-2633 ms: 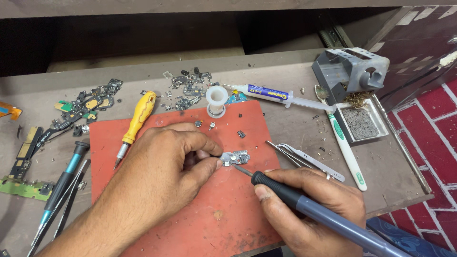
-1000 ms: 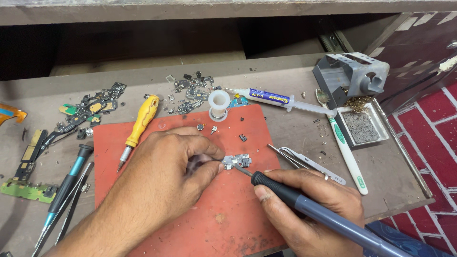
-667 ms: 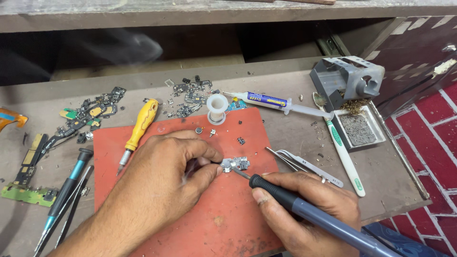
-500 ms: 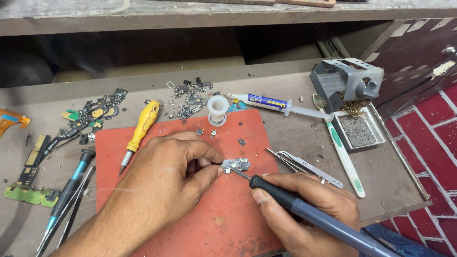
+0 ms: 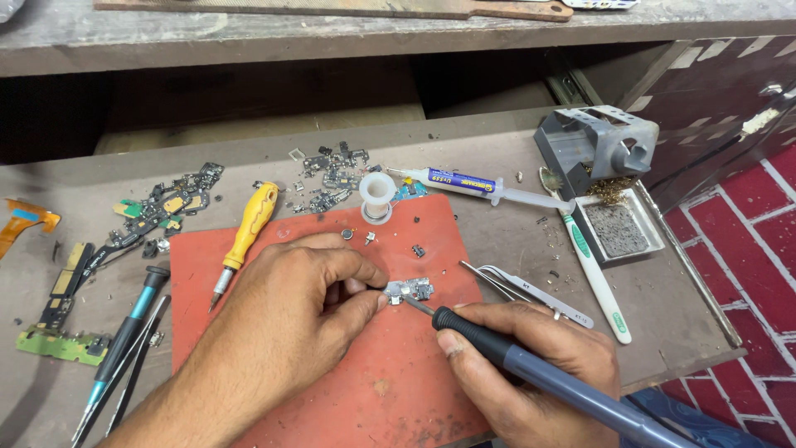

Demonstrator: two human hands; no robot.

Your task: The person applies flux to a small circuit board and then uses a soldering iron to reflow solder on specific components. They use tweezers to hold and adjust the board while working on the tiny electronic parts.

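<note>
While the far-left edge of the bench is just scrap, an orange flex strip [image 5: 25, 222] and a heap of green and black board pieces [image 5: 162, 207], the action for us is all on the red mat [image 5: 332, 398] in the middle. Near left of the mat lie two dark screwdrivers [image 5: 124, 340], and a yellow-handled screwdriver [image 5: 247, 236] rests across its far-left corner. Our left hand [image 5: 298, 315] is pinched narrow, thumb and forefinger pressing the small connector board [image 5: 410, 290] flat onto the mat, about mid-mat toward its right edge. Our right hand [image 5: 531, 373] is wrapped tight around the soldering iron [image 5: 531, 369], with the tip touching the board's near edge. As far as we can judge, the soldering is mid-way: part is seated and being heated, though the joints are too tiny to tell if any are finished. Farther back sit a white solder spool [image 5: 377, 192] and a flux syringe [image 5: 473, 184], then tweezers [image 5: 522, 286] just right of the board, a white and green toothbrush [image 5: 593, 274], and the grey iron stand [image 5: 597, 145] with its tray [image 5: 618, 228] at far right.
</note>
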